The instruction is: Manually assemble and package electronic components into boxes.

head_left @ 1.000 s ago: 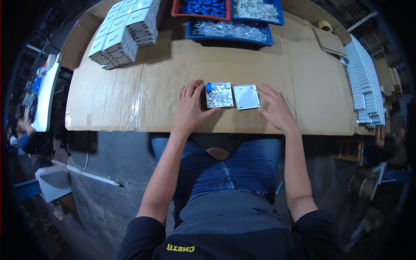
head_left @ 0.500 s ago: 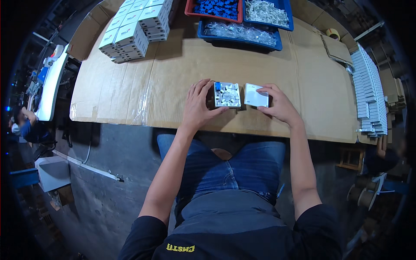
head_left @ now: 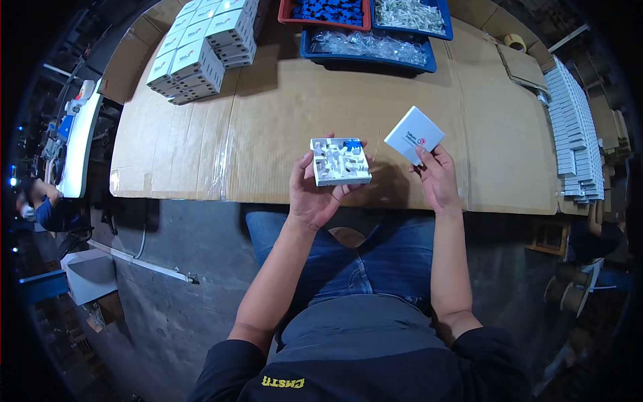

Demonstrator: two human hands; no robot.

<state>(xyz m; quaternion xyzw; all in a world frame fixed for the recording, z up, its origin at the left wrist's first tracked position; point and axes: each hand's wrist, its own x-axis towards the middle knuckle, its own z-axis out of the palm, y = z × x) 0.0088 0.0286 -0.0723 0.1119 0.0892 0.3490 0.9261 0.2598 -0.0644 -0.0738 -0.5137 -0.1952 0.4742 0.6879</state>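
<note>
My left hand (head_left: 315,194) grips a small square white box base (head_left: 341,179), lifted off the cardboard and open side up. White fittings and a clear bag show inside it, and a blue piece (head_left: 351,145) sits in its far right corner. To the right, my right hand (head_left: 437,175) pinches a flat white square cover (head_left: 410,134) by its near corner. The cover is turned like a diamond, with a printed mark on the face I see. Base and cover are apart.
Cardboard covers the table (head_left: 268,147). White boxes (head_left: 197,60) are stacked at the far left. Farther back stand a red bin (head_left: 325,24) of blue parts, a blue bin (head_left: 447,20) of white pieces and another blue bin (head_left: 368,61) of clear bags. White pieces (head_left: 575,134) are piled at right; tape (head_left: 514,43) lies behind.
Both hands have lifted their pieces off the table. The base has turned, its blue piece now at far right. The cover has moved right, turned over and shows its printed face.
</note>
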